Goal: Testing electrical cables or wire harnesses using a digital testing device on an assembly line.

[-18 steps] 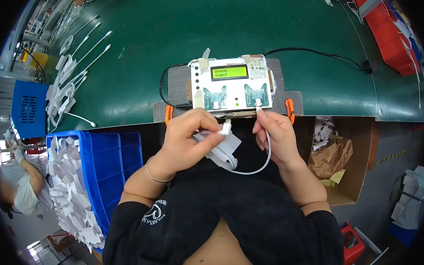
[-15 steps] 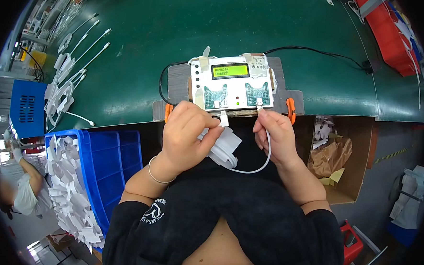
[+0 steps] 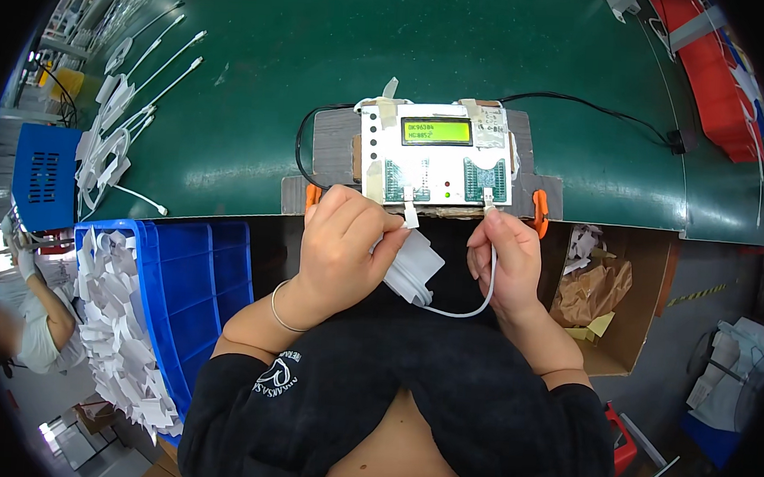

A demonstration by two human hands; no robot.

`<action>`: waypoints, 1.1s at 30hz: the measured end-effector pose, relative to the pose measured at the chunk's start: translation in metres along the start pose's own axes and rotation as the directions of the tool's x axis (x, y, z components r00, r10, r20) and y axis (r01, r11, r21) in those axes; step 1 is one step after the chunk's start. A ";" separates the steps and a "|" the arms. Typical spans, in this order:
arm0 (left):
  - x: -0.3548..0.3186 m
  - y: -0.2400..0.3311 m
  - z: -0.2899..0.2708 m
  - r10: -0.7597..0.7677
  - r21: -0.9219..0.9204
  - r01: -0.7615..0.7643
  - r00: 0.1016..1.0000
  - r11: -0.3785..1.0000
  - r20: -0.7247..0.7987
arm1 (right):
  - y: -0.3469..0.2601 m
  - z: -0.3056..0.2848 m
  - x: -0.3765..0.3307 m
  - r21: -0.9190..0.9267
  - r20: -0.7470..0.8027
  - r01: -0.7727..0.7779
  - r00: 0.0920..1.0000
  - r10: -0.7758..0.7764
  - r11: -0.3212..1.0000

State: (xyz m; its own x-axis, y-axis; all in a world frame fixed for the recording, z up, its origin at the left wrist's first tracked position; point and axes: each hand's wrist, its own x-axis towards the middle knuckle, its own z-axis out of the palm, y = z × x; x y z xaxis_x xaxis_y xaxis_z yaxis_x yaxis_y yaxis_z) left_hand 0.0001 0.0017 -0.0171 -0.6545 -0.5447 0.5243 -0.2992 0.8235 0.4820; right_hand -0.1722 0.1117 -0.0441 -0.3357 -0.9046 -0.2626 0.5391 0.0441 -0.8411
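Observation:
A white tester box [image 3: 438,155] with a lit yellow-green display [image 3: 437,132] and two green circuit boards stands at the bench's front edge. My left hand [image 3: 343,245] pinches a white cable plug [image 3: 411,217] right below the left board's port; whether it is inserted I cannot tell. My right hand [image 3: 510,258] is closed on the cable's other plug [image 3: 489,199], which meets the right board's port. Between my hands the white charging cable [image 3: 460,314] loops down, its coiled part in a white paper wrap [image 3: 417,262].
Several white cables [image 3: 115,129] lie on the green bench [image 3: 280,43] at left. A blue crate [image 3: 194,289] of paper scraps stands below them. At right are a cardboard box [image 3: 641,321] with brown paper and a red bin [image 3: 710,83]. Orange clamps [image 3: 540,214] flank the tester. Another person [image 3: 45,316] is far left.
The view has shifted, so the tester sits further right in the picture. My left hand's plug has come more nearly in line with the left port. My right hand keeps its grip.

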 end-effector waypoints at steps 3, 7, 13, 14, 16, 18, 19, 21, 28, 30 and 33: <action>-0.002 0.000 -0.001 0.008 0.030 -0.008 1.000 1.000 -0.010 | -0.002 0.004 0.002 -0.042 -0.008 0.013 1.000 -0.013 0.999; 0.000 0.002 -0.003 0.000 0.045 0.001 1.000 0.999 -0.017 | -0.009 0.003 0.003 -0.122 0.020 -0.036 0.999 0.039 0.992; 0.003 0.003 -0.003 0.014 0.058 -0.013 1.000 0.998 -0.021 | -0.011 -0.007 0.008 -0.158 0.090 -0.054 0.994 0.069 0.986; 0.001 0.002 -0.002 0.010 0.065 -0.009 1.000 0.998 -0.024 | -0.011 -0.008 0.009 -0.167 0.107 -0.055 0.992 0.073 0.984; 0.002 0.000 0.000 0.007 0.074 -0.006 1.000 0.997 -0.024 | -0.012 -0.012 0.010 -0.182 0.132 -0.057 0.988 0.081 0.982; 0.005 -0.002 0.001 -0.007 0.086 0.011 0.999 0.996 -0.040 | -0.012 -0.015 0.011 -0.198 0.157 -0.053 0.984 0.085 0.979; 0.005 -0.003 0.002 -0.003 0.089 0.007 0.999 0.996 -0.042 | -0.013 -0.016 0.011 -0.215 0.167 -0.053 0.982 0.090 0.975; 0.006 -0.003 0.001 -0.019 0.088 0.023 0.998 0.996 -0.054 | -0.014 -0.016 0.011 -0.232 0.179 -0.043 0.980 0.086 0.972; 0.010 -0.002 -0.004 -0.029 0.032 0.029 1.000 0.999 0.007 | -0.010 -0.013 0.009 -0.266 0.158 0.004 0.987 0.040 0.964; 0.012 0.000 -0.009 -0.070 0.066 0.062 0.990 0.996 0.119 | -0.008 -0.012 0.008 -0.264 0.136 0.009 0.990 0.028 0.964; 0.016 0.000 -0.013 -0.032 0.076 0.020 0.986 0.997 0.163 | -0.002 -0.010 0.009 -0.282 0.108 0.070 0.993 -0.041 0.957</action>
State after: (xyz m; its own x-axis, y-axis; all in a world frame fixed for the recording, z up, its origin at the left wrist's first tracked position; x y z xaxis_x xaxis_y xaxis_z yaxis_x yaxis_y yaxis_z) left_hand -0.0013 -0.0094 0.0002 -0.7487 -0.5380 0.3873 -0.3642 0.8220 0.4377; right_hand -0.1842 0.1079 -0.0497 -0.2719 -0.9462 -0.1756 0.2743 0.0987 -0.9566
